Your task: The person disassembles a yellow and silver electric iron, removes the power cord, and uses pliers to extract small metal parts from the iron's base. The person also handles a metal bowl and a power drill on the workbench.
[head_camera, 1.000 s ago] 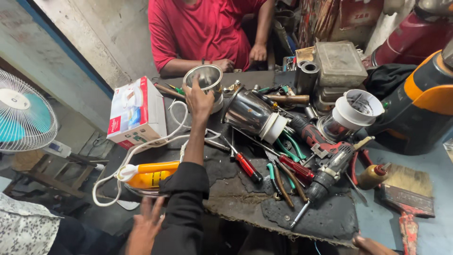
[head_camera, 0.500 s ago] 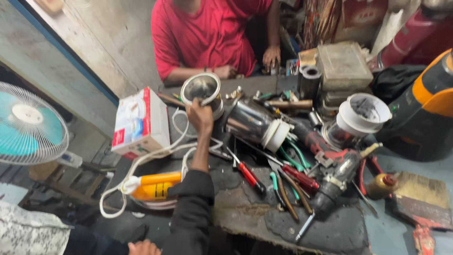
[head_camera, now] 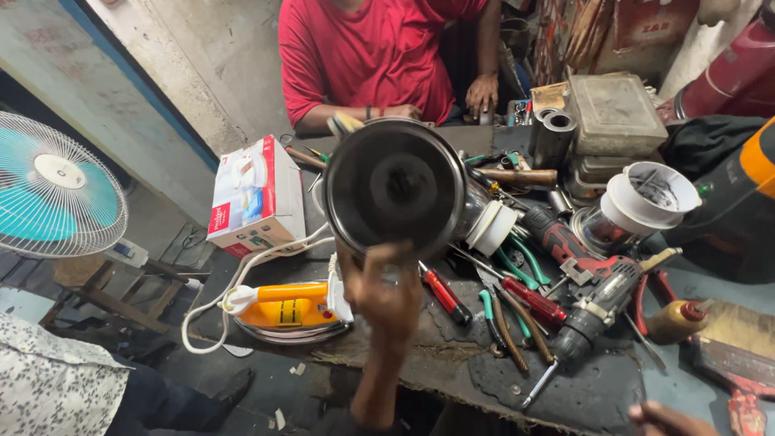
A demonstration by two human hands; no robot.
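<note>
We judge the step in hand to be inspection of the steel jar (head_camera: 395,187): it is raised off the worktop (head_camera: 589,387) and turned so its round dark base faces the camera, above the orange-and-white iron (head_camera: 284,307) and left of the red-handled screwdrivers (head_camera: 446,295). Our left hand (head_camera: 386,284) holds it from below, the grip closed on the lower rim with the fingers wrapped up over the edge. The forearm rises near-vertical from the bottom of the view, wrist straight. Our right hand (head_camera: 668,420) shows only at the lower right edge; we cannot tell whether its grip is open or closed. Any next move calls for a firm hold on the rim and clearance from the white-lidded jar (head_camera: 492,228) just behind. A person in a red shirt (head_camera: 379,56) sits across the worktop.
</note>
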